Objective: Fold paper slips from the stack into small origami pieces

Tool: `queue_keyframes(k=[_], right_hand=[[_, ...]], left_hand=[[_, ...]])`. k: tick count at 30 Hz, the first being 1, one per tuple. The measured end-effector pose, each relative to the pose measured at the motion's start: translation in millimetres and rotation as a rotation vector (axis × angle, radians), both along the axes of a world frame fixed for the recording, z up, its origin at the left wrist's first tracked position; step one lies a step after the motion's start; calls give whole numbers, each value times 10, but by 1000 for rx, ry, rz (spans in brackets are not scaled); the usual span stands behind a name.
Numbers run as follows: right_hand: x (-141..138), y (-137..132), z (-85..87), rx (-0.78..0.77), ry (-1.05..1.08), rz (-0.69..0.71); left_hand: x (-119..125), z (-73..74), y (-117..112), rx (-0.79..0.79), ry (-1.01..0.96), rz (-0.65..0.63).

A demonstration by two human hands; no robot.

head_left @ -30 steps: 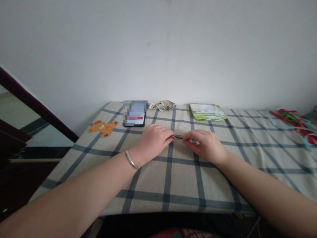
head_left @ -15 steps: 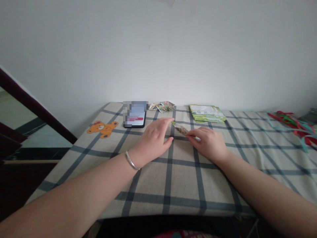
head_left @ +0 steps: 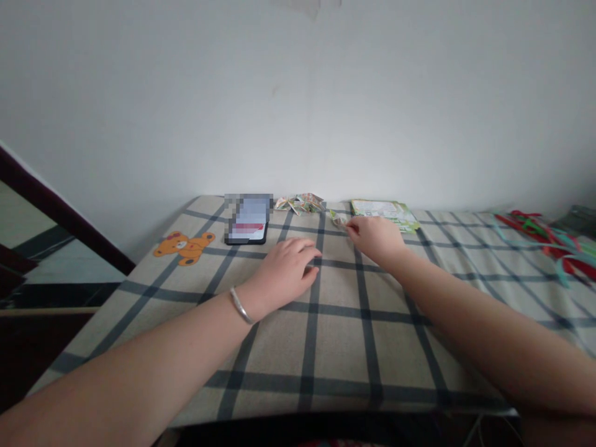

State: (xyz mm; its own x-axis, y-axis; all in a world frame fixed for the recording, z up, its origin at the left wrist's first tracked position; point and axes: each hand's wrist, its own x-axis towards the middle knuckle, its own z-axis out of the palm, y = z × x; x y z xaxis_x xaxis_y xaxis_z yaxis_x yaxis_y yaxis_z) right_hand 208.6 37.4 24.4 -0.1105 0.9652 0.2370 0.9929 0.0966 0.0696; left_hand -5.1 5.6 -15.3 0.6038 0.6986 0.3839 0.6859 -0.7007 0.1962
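Note:
My right hand [head_left: 378, 241] pinches a small folded piece of printed paper [head_left: 338, 218] between thumb and fingers. It holds the paper over the back of the table, just left of a stack of green and white printed sheets [head_left: 385, 211]. My left hand [head_left: 289, 267] lies low on the checked cloth with nothing in it, thumb and fingers apart, a silver bangle on the wrist. Behind it, against the wall, sits a small pile of similar folded paper pieces [head_left: 302, 203].
A smartphone [head_left: 249, 223] with a partly blurred screen lies left of the paper pile. An orange bear shape [head_left: 185, 247] is on the checked tablecloth [head_left: 339, 354] at the left. Red, green and pale blue ribbons [head_left: 535, 230] lie at the far right.
My right hand has moved away from me with the folded paper, closer to the stack of sheets. The left hand has drawn back from the paper and lowered toward the cloth.

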Motion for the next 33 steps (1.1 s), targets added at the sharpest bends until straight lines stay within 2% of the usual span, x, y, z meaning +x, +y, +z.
queue_keyframes(k=[9,17,21,24,27,30,33], right_hand=[[-306,413,-55,-2,21,0],[-380,401,-71,28,52,18],[-191,348,-26,66,93,-2],[83,349,-9,160,175,39],[384,380,-33,232,153,30],[590,406,-90,226,183,-7],[651,417,-152,202,215,-29]], left_hand=[[-19,-29,26,13,-7,-11],[-33,-49,38,15,0,-19],[-33,-34,33,15,-10,-28],[-27,-15,26,4,-8,-27],[-20,6,18,-12,-2,-21],[-19,22,14,-20,3,-16],[-28,23,18,-10,3,-27]])
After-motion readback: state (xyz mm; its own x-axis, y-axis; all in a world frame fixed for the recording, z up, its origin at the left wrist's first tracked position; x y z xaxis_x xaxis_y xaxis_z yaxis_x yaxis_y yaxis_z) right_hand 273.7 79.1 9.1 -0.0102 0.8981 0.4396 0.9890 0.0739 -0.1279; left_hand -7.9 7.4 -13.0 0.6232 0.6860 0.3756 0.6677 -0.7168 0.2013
